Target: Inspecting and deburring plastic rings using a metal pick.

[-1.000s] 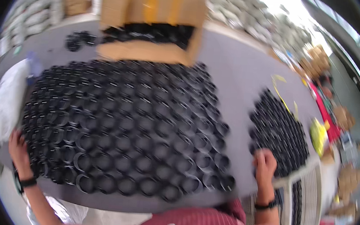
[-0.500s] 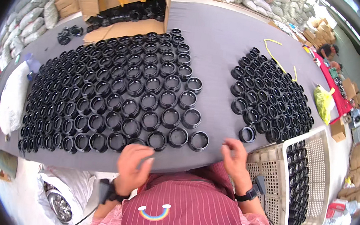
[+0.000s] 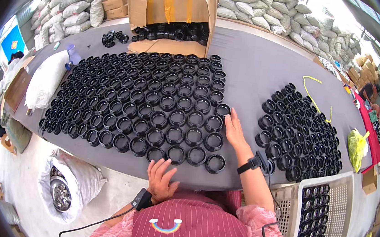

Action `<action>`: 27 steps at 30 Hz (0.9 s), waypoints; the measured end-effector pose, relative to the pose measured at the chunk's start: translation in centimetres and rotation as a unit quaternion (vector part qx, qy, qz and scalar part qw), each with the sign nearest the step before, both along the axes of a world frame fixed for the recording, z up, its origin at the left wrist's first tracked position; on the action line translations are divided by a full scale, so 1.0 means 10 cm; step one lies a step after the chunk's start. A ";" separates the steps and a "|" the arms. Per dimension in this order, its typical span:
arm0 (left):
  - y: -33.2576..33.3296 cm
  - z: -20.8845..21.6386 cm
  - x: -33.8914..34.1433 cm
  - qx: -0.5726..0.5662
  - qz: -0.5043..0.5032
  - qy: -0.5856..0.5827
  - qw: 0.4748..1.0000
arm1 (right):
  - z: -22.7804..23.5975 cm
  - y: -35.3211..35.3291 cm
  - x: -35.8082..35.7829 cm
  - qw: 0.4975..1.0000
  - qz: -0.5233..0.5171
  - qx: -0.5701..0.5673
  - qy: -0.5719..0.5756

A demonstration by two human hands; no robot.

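Note:
Black ring-shaped parts point(image 3: 174, 135) stand in close rows across the left and middle of the grey-covered table. My right hand point(image 3: 236, 131) reaches along the right side of this block. Its fingers are stretched out, with the tips against or very close to a black ring point(image 3: 222, 115) in the end column; exact contact cannot be made out. At the table's front edge, my left hand point(image 3: 161, 181) has its fingers spread, just below the nearest row and a front ring point(image 3: 155, 161). It holds nothing that I can see.
A second cluster of black rings point(image 3: 298, 138) stands to the right. Beside the table, a pale plastic crate point(image 3: 337, 224) holds more. An open cardboard box point(image 3: 173, 5) with black parts sits at the back. A white sack point(image 3: 47, 79) lies left, a yellow bag point(image 3: 357, 148) right.
My right hand has moved from the front edge, forward and left, to the end column of rings. My left hand stays near the front edge, fingers now more spread. The whole view has shifted.

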State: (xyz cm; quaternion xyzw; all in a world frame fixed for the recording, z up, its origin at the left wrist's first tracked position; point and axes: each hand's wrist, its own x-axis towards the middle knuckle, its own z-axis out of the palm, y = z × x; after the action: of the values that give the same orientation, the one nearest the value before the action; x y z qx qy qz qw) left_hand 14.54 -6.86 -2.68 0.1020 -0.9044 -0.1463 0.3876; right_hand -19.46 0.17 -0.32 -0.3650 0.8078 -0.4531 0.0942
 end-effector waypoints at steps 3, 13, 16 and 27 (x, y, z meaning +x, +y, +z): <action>0.03 -0.12 -0.04 -0.009 0.022 -0.014 1.000 | -0.06 -0.13 -0.08 1.000 0.011 0.015 -0.011; 0.00 -0.01 -0.16 -0.023 0.037 -0.001 0.999 | -0.18 -0.16 -0.20 0.998 0.038 -0.049 0.002; -0.06 0.35 -0.19 -0.050 -0.031 -0.041 0.997 | -0.21 -0.15 -0.17 0.995 0.004 -0.076 0.059; -0.02 0.50 -0.38 -0.043 -0.005 -0.089 0.995 | 0.30 0.94 1.22 0.962 0.098 -0.036 0.252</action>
State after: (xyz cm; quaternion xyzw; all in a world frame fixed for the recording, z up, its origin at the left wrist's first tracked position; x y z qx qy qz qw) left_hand 10.73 -7.06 2.28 0.0936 -0.9412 -0.0996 0.3089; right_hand -7.28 9.54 2.71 -0.5479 0.7491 -0.3633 -0.0818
